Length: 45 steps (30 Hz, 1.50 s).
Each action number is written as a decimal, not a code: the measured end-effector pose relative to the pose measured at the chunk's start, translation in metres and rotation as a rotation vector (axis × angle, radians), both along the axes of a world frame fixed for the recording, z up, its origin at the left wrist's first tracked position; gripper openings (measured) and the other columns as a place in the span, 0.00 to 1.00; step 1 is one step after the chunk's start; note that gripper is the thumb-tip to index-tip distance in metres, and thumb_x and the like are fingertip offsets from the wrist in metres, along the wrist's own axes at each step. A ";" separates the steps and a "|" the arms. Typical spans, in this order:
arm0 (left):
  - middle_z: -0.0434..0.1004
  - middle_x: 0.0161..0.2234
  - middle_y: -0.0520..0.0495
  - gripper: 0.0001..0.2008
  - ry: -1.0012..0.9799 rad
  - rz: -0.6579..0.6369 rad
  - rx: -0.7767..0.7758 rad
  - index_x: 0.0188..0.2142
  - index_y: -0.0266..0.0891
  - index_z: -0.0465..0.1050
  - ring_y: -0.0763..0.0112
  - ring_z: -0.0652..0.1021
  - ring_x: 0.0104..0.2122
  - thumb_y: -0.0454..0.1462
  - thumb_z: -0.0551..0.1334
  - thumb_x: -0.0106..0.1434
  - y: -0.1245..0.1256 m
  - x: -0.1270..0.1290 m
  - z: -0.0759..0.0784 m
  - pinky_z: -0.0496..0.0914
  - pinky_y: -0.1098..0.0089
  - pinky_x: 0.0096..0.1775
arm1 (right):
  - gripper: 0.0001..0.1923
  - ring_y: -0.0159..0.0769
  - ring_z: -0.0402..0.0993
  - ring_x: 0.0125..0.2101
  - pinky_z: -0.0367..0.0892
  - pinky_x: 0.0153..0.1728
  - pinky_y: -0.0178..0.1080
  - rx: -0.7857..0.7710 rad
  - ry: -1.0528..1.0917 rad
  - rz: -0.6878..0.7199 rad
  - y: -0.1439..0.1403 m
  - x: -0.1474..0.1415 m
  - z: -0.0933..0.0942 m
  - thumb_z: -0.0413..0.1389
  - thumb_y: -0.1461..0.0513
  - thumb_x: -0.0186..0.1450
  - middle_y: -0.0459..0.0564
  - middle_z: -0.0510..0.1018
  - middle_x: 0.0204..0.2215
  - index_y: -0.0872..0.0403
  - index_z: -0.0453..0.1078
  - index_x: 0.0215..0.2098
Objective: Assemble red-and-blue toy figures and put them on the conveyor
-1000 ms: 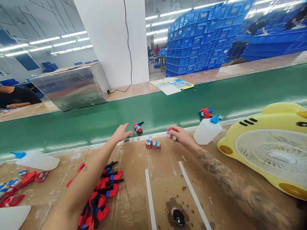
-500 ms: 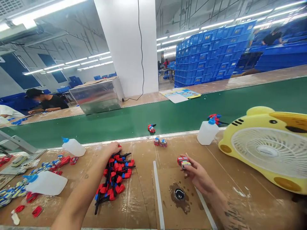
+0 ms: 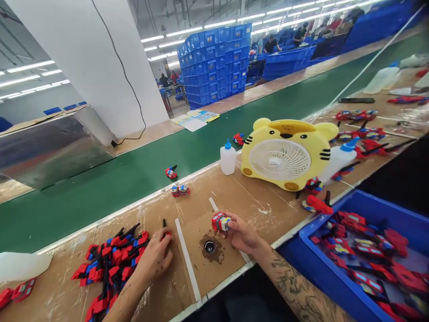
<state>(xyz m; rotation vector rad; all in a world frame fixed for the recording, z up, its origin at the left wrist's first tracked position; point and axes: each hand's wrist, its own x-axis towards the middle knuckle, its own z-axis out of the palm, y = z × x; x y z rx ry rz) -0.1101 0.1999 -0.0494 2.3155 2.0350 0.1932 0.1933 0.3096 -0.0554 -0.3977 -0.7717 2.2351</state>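
My right hand [image 3: 243, 235] pinches a red and grey toy vehicle body [image 3: 219, 221] with light blue and yellow details. It is held above a small round black cup [image 3: 209, 246] set in a wet, stained patch of the cardboard. My left hand [image 3: 158, 256] is closed on a small red toy part with a black rod [image 3: 164, 223] sticking up past the fingertips. Left of that hand lies a heap of red, blue and black toy parts [image 3: 114, 259]. Two small toy vehicle bodies [image 3: 180, 190] stand together near the green belt.
A yellow animal-shaped fan [image 3: 288, 129] and a white bottle with a blue cap [image 3: 228, 160] stand at the back. A red toy [image 3: 170, 172] rests on the green conveyor belt [image 3: 140, 176]. At right is a blue bin [image 3: 315, 241] of toys. White strips [image 3: 187, 259] mark the cardboard.
The view has swung right, bringing the blue bin into sight. My left hand has come away from the parts heap with a rodded part. My right hand still holds the toy vehicle body.
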 end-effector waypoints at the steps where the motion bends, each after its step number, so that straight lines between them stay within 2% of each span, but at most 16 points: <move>1: 0.70 0.53 0.35 0.13 0.021 0.104 0.016 0.46 0.39 0.70 0.52 0.73 0.53 0.36 0.57 0.62 0.001 0.004 0.001 0.69 0.56 0.53 | 0.29 0.33 0.75 0.34 0.64 0.29 0.31 -0.007 -0.004 0.007 -0.002 0.000 -0.002 0.73 0.54 0.49 0.51 0.79 0.37 0.54 0.75 0.47; 3: 0.73 0.48 0.35 0.18 0.084 0.310 -0.001 0.52 0.37 0.66 0.52 0.76 0.48 0.42 0.53 0.68 0.007 0.008 0.006 0.72 0.57 0.48 | 0.28 0.33 0.75 0.34 0.65 0.31 0.31 -0.029 -0.026 -0.003 -0.004 0.001 -0.006 0.73 0.54 0.50 0.51 0.80 0.37 0.54 0.75 0.46; 5: 0.75 0.46 0.35 0.20 0.154 0.412 -0.103 0.56 0.34 0.63 0.52 0.77 0.46 0.42 0.51 0.68 0.014 0.009 0.013 0.71 0.59 0.46 | 0.26 0.33 0.76 0.34 0.66 0.33 0.32 -0.048 -0.042 -0.025 -0.006 0.001 -0.011 0.72 0.55 0.51 0.51 0.80 0.37 0.54 0.75 0.45; 9: 0.79 0.41 0.35 0.16 0.281 0.434 -0.311 0.50 0.33 0.66 0.51 0.79 0.43 0.38 0.52 0.65 0.027 0.012 0.023 0.70 0.60 0.43 | 0.24 0.33 0.76 0.35 0.67 0.34 0.34 -0.066 -0.062 -0.070 -0.010 0.002 -0.022 0.72 0.57 0.52 0.50 0.81 0.39 0.53 0.75 0.44; 13: 0.79 0.40 0.34 0.15 0.345 0.420 -0.361 0.42 0.36 0.69 0.50 0.79 0.42 0.45 0.52 0.67 0.041 0.020 0.033 0.70 0.60 0.41 | 0.25 0.34 0.76 0.35 0.67 0.34 0.34 -0.064 -0.117 -0.112 -0.015 0.006 -0.028 0.72 0.58 0.51 0.49 0.81 0.39 0.52 0.75 0.46; 15: 0.79 0.41 0.34 0.17 0.335 0.430 -0.337 0.44 0.35 0.69 0.49 0.79 0.43 0.46 0.52 0.67 0.047 0.023 0.035 0.70 0.59 0.42 | 0.25 0.34 0.76 0.36 0.67 0.34 0.34 -0.061 -0.120 -0.130 -0.016 0.009 -0.028 0.72 0.59 0.51 0.49 0.80 0.40 0.52 0.75 0.46; 17: 0.79 0.43 0.34 0.18 0.307 0.426 -0.308 0.52 0.33 0.67 0.49 0.79 0.44 0.40 0.53 0.67 0.048 0.022 0.035 0.71 0.58 0.43 | 0.26 0.33 0.75 0.36 0.66 0.33 0.33 -0.061 -0.112 -0.130 -0.016 0.011 -0.027 0.73 0.58 0.50 0.50 0.80 0.40 0.52 0.75 0.46; 21: 0.78 0.46 0.38 0.22 -0.017 0.310 -0.237 0.56 0.35 0.66 0.55 0.78 0.45 0.37 0.58 0.62 0.038 0.022 0.039 0.73 0.60 0.46 | 0.28 0.32 0.76 0.34 0.66 0.32 0.33 -0.078 -0.057 -0.084 -0.014 0.012 -0.029 0.73 0.56 0.50 0.50 0.80 0.39 0.53 0.75 0.47; 23: 0.76 0.47 0.42 0.20 -0.244 0.184 -0.185 0.54 0.40 0.69 0.60 0.78 0.45 0.38 0.59 0.62 0.031 0.030 0.047 0.75 0.63 0.45 | 0.28 0.32 0.77 0.34 0.67 0.33 0.33 -0.088 -0.028 -0.098 -0.012 0.011 -0.030 0.73 0.56 0.50 0.50 0.80 0.39 0.53 0.75 0.46; 25: 0.73 0.49 0.43 0.17 -0.351 0.007 -0.127 0.53 0.45 0.72 0.62 0.77 0.47 0.38 0.59 0.64 0.025 0.044 0.056 0.75 0.64 0.47 | 0.26 0.32 0.77 0.34 0.68 0.34 0.34 -0.097 -0.014 -0.122 -0.011 0.010 -0.031 0.73 0.56 0.51 0.50 0.80 0.39 0.53 0.75 0.46; 29: 0.68 0.56 0.41 0.20 -0.269 -0.391 -0.117 0.54 0.49 0.72 0.63 0.75 0.53 0.30 0.54 0.67 0.018 0.073 0.064 0.73 0.64 0.53 | 0.24 0.32 0.76 0.35 0.67 0.34 0.34 -0.101 -0.006 -0.122 -0.011 0.009 -0.032 0.71 0.57 0.53 0.50 0.80 0.40 0.53 0.74 0.46; 33: 0.64 0.61 0.40 0.29 -0.026 -0.583 -0.149 0.57 0.50 0.70 0.55 0.70 0.58 0.23 0.50 0.62 0.018 0.086 0.061 0.73 0.57 0.53 | 0.25 0.32 0.76 0.35 0.68 0.35 0.34 -0.106 -0.005 -0.127 -0.012 0.011 -0.032 0.71 0.57 0.53 0.50 0.80 0.40 0.53 0.74 0.47; 36: 0.66 0.60 0.41 0.33 0.054 -0.646 -0.172 0.56 0.49 0.70 0.54 0.67 0.60 0.20 0.49 0.57 0.020 0.092 0.061 0.72 0.54 0.54 | 0.25 0.33 0.76 0.36 0.68 0.36 0.34 -0.096 -0.001 -0.124 -0.013 0.011 -0.032 0.71 0.57 0.53 0.50 0.80 0.39 0.53 0.74 0.47; 40: 0.67 0.59 0.42 0.33 0.011 -0.649 -0.197 0.57 0.50 0.70 0.54 0.65 0.61 0.20 0.51 0.57 0.024 0.093 0.063 0.70 0.51 0.57 | 0.28 0.32 0.77 0.37 0.69 0.38 0.34 -0.091 -0.011 -0.140 -0.014 0.010 -0.033 0.72 0.57 0.52 0.49 0.80 0.39 0.53 0.72 0.49; 43: 0.69 0.58 0.42 0.26 -0.195 -0.555 -0.156 0.55 0.50 0.71 0.57 0.69 0.58 0.25 0.54 0.63 0.024 0.087 0.061 0.71 0.54 0.56 | 0.30 0.33 0.76 0.40 0.68 0.44 0.35 -0.042 -0.054 -0.174 -0.017 0.010 -0.033 0.73 0.59 0.50 0.50 0.80 0.42 0.52 0.71 0.49; 45: 0.71 0.55 0.41 0.19 -0.405 -0.412 -0.137 0.53 0.49 0.72 0.59 0.72 0.55 0.29 0.57 0.66 0.022 0.081 0.057 0.71 0.57 0.55 | 0.31 0.35 0.76 0.41 0.68 0.46 0.38 0.019 -0.090 -0.196 -0.020 0.009 -0.033 0.74 0.61 0.48 0.50 0.79 0.43 0.52 0.71 0.48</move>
